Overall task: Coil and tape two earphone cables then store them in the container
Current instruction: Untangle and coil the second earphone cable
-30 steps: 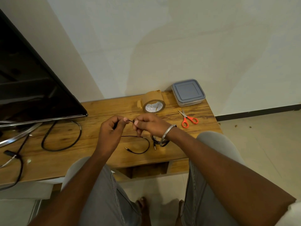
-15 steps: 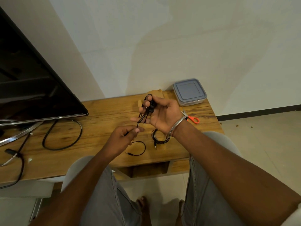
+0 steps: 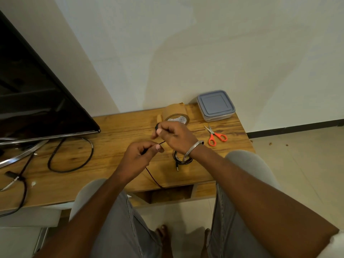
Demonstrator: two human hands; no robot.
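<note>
Over the wooden table [image 3: 115,131], right hand [image 3: 175,135] pinches the bunched earphone cable [image 3: 151,176], left hand [image 3: 137,159] pinches its loose strand. Tip: feed with light tension, even loops, no twists. Second cable [image 3: 176,162] lies by the right wrist.

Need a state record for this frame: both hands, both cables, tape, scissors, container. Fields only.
left hand: pinches the black earphone cable; the cable's tail hangs over the front edge of the table
right hand: grips the gathered end of the same cable, above the table
second earphone cable: coiled on the table, partly hidden by the right wrist
tape roll: on the table behind the right hand
scissors: orange-handled, lying right of the hands
container: lid on, at the table's far right corner
</note>
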